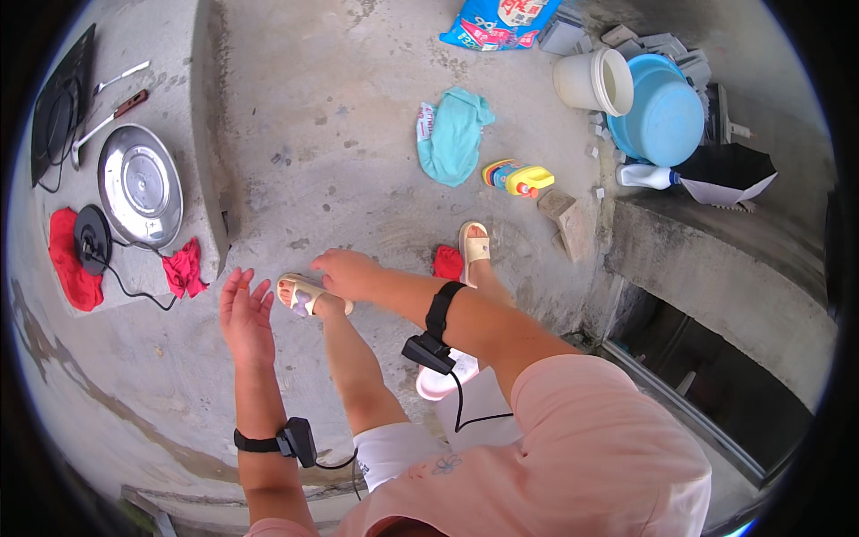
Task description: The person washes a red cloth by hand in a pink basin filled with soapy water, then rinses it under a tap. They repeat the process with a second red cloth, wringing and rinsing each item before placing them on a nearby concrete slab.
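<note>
My left hand is raised over the floor beside the grey ledge, fingers apart and holding nothing. Closest to it on the ledge is a crumpled red cloth, apart from the fingers. My right hand reaches across to the left above my sandalled foot. Its fingers are loosely bent and apart, with no object visible in them; part of the palm is hidden. Behind the red cloth, a round shiny metal lid or pan lies on the ledge. A black disc with a cord rests on another red cloth.
A wooden-handled ladle and black flat panel lie on the ledge. On the floor are a teal cloth, yellow bottle, concrete block and red cloth. A white bucket and blue basins stand far right.
</note>
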A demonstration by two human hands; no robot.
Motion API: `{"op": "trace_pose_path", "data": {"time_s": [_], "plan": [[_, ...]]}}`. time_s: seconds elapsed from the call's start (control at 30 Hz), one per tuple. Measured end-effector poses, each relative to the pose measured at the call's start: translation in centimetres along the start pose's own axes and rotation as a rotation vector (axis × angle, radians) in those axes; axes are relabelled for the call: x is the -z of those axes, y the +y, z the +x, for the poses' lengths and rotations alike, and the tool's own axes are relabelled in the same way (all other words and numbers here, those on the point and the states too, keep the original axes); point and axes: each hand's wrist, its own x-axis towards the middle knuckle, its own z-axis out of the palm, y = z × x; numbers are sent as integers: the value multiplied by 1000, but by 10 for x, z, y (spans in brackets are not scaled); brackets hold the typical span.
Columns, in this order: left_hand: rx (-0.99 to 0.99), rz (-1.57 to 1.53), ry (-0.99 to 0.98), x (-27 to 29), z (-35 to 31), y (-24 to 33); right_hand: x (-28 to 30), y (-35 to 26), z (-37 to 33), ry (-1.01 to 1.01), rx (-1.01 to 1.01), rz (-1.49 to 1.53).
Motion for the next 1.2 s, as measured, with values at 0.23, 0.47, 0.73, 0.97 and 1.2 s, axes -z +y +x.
{"op": "trace_pose_path", "data": {"time_s": [0.23,0.47,0.73,0.97,1.2], "plan": [[182,102,-228,-198,-49,-77,146,208,-149,204,-98,-228],[208,169,-283,-338,-90,-112,263,385,-238,227,-499,-350],[348,-3,-271,-427,-107,-177,264,461,-219,158,-462,-414],[560,-113,-252,-452,-49,-204,276,447,-184,36,-660,-456],[472,-222,-242,-469,47,-135,390,332,-154,57,-604,-513]]}}
